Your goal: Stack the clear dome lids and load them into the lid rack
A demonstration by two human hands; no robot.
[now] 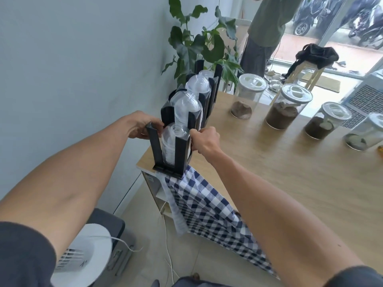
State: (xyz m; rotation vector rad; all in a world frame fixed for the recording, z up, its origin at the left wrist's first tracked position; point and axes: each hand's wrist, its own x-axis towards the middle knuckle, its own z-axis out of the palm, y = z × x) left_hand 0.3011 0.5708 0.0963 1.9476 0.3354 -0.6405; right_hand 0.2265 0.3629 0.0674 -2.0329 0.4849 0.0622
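Left grip: left hand (pixel 143 125), centre of the frame, fingers curled round the top of the near-left post of the lid rack (pixel 169 151); clamped on that post.
Right grip: right hand (pixel 204 140), just right of centre, fingers closed on the rack's near-right upright at its top edge, knuckles toward the camera.
Nearest stack: clear dome lids (pixel 173 142), nested, standing upright in the near compartment between the two hands; the top lid's round opening faces up.
Second stack: taller stack of dome lids (pixel 187 109) in the next compartment behind, rising above the black dividers.
Further stacks: more dome lids (pixel 198 84) in the compartments beyond, toward upper centre.
Rack: black, long and narrow, running away from the camera along the left edge of the desk (pixel 290 162); its near end sits at the desk's corner.
Cloth: blue-and-white checked cloth (pixel 209 206), hanging off the near desk edge just below the rack's base, lower centre.
Jars: four clear jars with white lids (pixel 287 106), each partly filled with brown material, in a row across the right half of the desk, well apart from the rack.
Plant: large-leaved green plant (pixel 199 42), top centre, behind the rack's far end.
Other person: standing figure in a green top (pixel 267 23), top right, beyond the desk.
Floor item: white fan (pixel 87 257), lower left, beneath the left forearm.
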